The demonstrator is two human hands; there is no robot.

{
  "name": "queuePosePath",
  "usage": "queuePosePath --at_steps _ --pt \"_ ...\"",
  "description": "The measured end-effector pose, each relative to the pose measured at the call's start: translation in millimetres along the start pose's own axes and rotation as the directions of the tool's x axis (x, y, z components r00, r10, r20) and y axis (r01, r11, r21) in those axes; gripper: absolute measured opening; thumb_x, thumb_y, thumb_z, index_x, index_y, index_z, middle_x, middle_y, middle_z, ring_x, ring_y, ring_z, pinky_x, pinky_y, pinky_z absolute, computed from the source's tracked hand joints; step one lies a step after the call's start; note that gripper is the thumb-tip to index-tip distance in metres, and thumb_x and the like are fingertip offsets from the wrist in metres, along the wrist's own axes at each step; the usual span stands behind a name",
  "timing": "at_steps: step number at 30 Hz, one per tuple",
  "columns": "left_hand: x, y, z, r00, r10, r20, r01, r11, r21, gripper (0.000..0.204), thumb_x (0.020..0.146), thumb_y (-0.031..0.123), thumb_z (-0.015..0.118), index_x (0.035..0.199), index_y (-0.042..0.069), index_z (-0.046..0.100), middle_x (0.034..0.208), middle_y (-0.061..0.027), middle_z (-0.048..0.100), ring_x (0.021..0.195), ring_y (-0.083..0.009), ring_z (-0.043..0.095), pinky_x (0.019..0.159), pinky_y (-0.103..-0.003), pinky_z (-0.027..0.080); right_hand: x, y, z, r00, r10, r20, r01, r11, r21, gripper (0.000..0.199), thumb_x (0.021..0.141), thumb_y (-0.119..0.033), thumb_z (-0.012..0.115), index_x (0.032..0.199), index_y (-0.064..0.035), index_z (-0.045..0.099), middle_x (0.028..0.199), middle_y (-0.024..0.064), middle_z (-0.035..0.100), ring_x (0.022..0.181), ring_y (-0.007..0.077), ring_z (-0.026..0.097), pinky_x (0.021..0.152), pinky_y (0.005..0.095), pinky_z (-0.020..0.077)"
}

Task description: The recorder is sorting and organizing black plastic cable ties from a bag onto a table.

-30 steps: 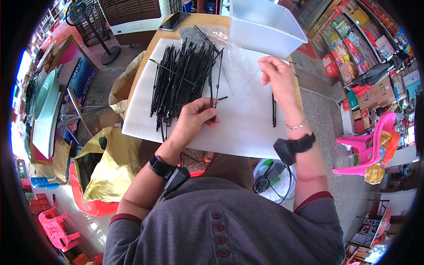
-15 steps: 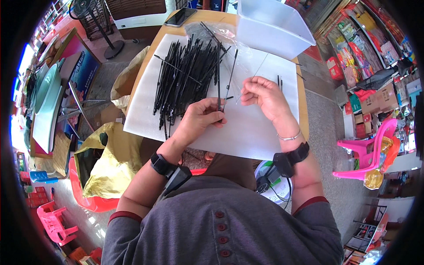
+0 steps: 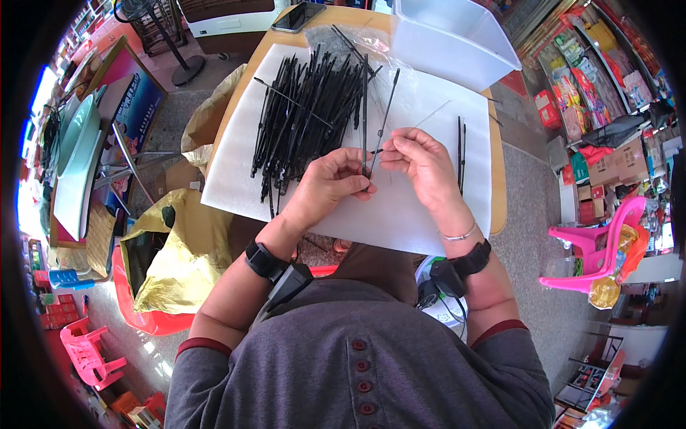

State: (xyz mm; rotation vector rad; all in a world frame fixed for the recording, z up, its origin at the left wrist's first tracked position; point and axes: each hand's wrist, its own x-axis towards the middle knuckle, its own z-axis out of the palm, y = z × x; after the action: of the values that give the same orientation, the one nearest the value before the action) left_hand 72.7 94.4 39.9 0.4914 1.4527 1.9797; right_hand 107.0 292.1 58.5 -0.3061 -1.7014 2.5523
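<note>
Left hand (image 3: 334, 182) pinches two black rods (image 3: 365, 107) near their lower ends above the white sheet (image 3: 407, 222), apparently keeping upper lengths clear. Right hand (image 3: 426, 167), fingertips together, seems to grip a thin wire (image 3: 434, 111) beside them.

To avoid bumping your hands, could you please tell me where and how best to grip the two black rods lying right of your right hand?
Probably pinch the two black rods near mid-length, from above and the right: they lie close together, nearly parallel, on the white sheet, with the right hand to their left, its wrist close to their lower ends.
</note>
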Motion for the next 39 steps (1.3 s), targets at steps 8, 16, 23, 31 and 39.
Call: queuePosePath --at_steps 8,16,23,31,39 --pt "-2 -2 -2 0.999 0.028 0.031 -0.026 0.997 -0.069 0.037 0.087 -0.008 0.055 0.122 0.002 0.05 0.108 -0.0095 0.061 0.091 -0.0211 0.066 0.078 -0.03 0.056 -6 4 4 0.993 0.098 0.067 -0.098 0.995 -0.01 0.016 0.09 -0.012 0.059 0.101 0.0005 0.06 0.087 0.0116 0.067 0.075 0.0192 0.066 0.067 0.0315 0.056" --pt "-2 -8 -6 0.996 0.067 0.064 -0.062 0.995 -0.077 0.039 0.087 -0.007 0.057 0.124 0.005 0.05 0.11 -0.0113 0.062 0.092 -0.0229 0.066 0.079 -0.032 0.057 -7 4 6 0.991 0.112 0.069 -0.111 0.994 -0.017 0.018 0.09 -0.013 0.061 0.1 0.0015 0.059 0.085 0.0116 0.066 0.073 0.0189 0.066 0.065 0.0305 0.0557" --pt "-4 -2 -5 0.991 0.06 0.118 -0.056 0.998 -0.036 0.035 0.087 -0.006 0.058 0.12 0.004 0.053 0.109 -0.0108 0.062 0.091 -0.0221 0.067 0.077 -0.031 0.057 1 6 1 0.971 0.212 0.11 -0.211 0.977 -0.02 0.018 0.09 -0.014 0.061 0.1 0.0015 0.06 0.083 0.0109 0.066 0.071 0.0181 0.066 0.063 0.0288 0.0556" --pt "0 -2 0 1.0 0.016 0.025 -0.016 1.0 -0.008 0.014 0.087 0.001 0.06 0.1 0.002 0.054 0.084 -0.0054 0.061 0.074 -0.0139 0.064 0.062 -0.025 0.051 -13 -6 13 0.996 -0.03 0.086 0.044 0.985 -0.164 0.018 0.09 -0.012 0.06 0.101 0.0016 0.06 0.085 0.0095 0.065 0.073 0.0158 0.065 0.064 0.0274 0.055" --pt "-8 0 18 0.997 0.02 -0.077 0.007 0.94 0.341 0.012 0.087 0.005 0.062 0.087 0.001 0.051 0.068 -0.0042 0.06 0.063 -0.0102 0.061 0.058 -0.023 0.049 -21 -18 14 0.976 -0.08 0.202 0.148 0.926 -0.347 0.013 0.091 -0.009 0.056 0.098 0.0024 0.058 0.085 0.0046 0.062 0.072 0.0118 0.061 0.066 0.0259 0.0528"
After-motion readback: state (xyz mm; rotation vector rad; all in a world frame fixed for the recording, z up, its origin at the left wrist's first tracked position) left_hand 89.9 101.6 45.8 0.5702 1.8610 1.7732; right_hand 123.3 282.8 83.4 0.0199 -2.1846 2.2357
